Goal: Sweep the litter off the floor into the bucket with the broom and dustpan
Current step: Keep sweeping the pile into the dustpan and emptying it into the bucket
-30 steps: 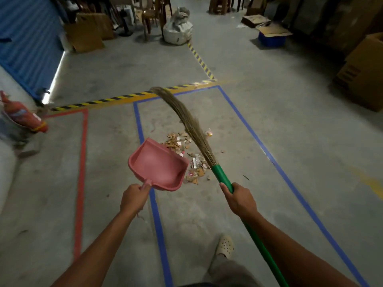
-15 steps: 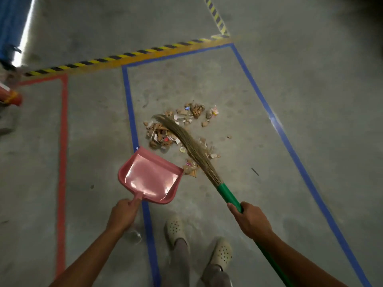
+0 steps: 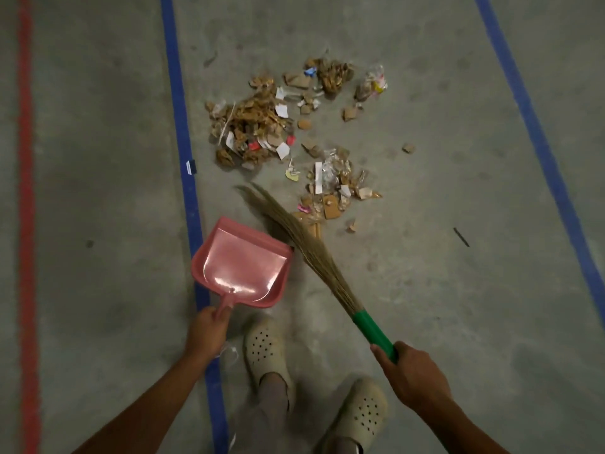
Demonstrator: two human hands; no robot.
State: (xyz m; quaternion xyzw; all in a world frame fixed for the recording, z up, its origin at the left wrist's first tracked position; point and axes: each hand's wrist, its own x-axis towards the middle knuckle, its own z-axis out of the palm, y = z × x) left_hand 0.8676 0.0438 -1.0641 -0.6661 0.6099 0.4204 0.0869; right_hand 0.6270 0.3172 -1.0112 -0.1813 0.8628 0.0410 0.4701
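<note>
A pile of litter (image 3: 262,126), brown scraps with bits of paper and plastic, lies spread on the concrete floor ahead of me. My left hand (image 3: 208,332) grips the handle of a pink dustpan (image 3: 242,263), whose empty scoop faces the litter. My right hand (image 3: 412,375) holds the green handle of a straw broom (image 3: 304,244). The broom's bristles reach up-left past the dustpan's right corner and their tips end just short of the nearest scraps (image 3: 330,198). No bucket is in view.
Blue tape lines (image 3: 183,126) run along the floor left and right of the litter, and a red line (image 3: 26,191) lies farther left. My two feet in pale clogs (image 3: 266,352) stand just behind the dustpan. A small dark stick (image 3: 461,236) lies to the right.
The view has tipped down and closed in on the litter. The broom has swung back from over the pile to beside the dustpan, and the dustpan has come lower and nearer my feet.
</note>
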